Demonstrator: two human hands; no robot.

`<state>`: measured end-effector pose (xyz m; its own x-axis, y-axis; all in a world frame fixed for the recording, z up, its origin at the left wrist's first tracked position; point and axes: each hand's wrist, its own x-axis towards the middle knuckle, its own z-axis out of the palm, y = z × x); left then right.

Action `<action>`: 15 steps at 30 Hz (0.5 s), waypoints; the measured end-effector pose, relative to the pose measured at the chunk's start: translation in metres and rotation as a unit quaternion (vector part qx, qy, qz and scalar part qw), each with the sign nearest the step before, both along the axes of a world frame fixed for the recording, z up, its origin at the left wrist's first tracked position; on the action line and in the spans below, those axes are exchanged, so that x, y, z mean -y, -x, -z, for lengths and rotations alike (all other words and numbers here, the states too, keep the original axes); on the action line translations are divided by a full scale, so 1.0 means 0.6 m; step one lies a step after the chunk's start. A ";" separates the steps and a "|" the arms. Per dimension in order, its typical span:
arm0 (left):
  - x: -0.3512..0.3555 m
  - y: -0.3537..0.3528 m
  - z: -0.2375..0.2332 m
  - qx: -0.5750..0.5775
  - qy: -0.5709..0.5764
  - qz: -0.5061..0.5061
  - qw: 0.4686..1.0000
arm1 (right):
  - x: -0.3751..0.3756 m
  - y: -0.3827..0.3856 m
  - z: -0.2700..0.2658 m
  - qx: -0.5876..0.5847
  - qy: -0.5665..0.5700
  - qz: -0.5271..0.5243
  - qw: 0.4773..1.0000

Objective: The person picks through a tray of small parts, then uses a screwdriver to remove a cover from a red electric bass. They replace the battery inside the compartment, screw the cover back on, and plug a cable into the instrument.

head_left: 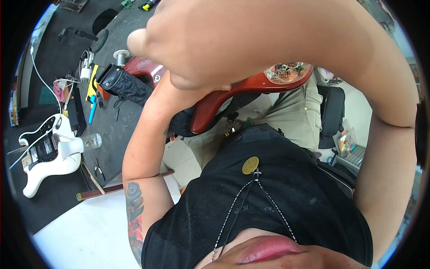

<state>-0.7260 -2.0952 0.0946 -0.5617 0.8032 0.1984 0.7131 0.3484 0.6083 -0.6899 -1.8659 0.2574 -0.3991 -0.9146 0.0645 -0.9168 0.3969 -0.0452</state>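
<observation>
A glossy red electric guitar (262, 84) lies across my lap and the table edge, with loose wires showing in its open control cavity (286, 71). My left hand (190, 92) holds the guitar by its edge; a fingertip shows on the red wood, while most of the fingers are hidden behind my right wrist. Close to the camera, my right hand (168, 47) hangs over the guitar with its fingers curled in. Whatever it may hold is out of sight, and this hand and forearm cover much of the guitar body.
On the dark workbench (118, 134) lie a white guitar body (53, 154), a clear jar (92, 141), pliers (99, 169), a solder spool (121, 56), a black pouch (123, 83) and a blue tool (92, 109). A white cable (45, 83) runs along the left. A parts box (347, 145) stands right.
</observation>
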 end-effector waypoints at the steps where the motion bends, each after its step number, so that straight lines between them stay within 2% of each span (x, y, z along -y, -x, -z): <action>1: -0.001 0.000 0.002 0.000 0.000 0.000 1.000 | 0.000 0.000 0.000 0.000 0.000 0.000 1.000; 4: 0.001 0.003 0.012 -0.027 0.029 -0.005 0.999 | 0.002 0.001 -0.001 -0.001 0.000 -0.001 1.000; 7: 0.004 0.004 0.017 0.024 0.028 -0.019 0.999 | 0.002 0.001 -0.001 0.001 -0.002 -0.002 1.000; 9: -0.003 0.002 0.017 -0.068 -0.005 -0.043 0.997 | 0.000 -0.001 -0.001 0.001 -0.003 0.000 1.000; 13: -0.005 0.002 0.017 -0.109 -0.067 -0.025 0.991 | -0.003 -0.003 -0.003 0.000 -0.003 0.003 1.000; 15: 0.001 -0.005 -0.004 0.033 0.042 -0.039 0.998 | -0.003 -0.003 -0.004 -0.001 -0.002 0.002 1.000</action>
<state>-0.7230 -2.0958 0.0970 -0.6328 0.7688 0.0923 0.6407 0.4530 0.6198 -0.6878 -1.8639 0.2596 -0.4028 -0.9131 0.0626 -0.9152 0.4009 -0.0412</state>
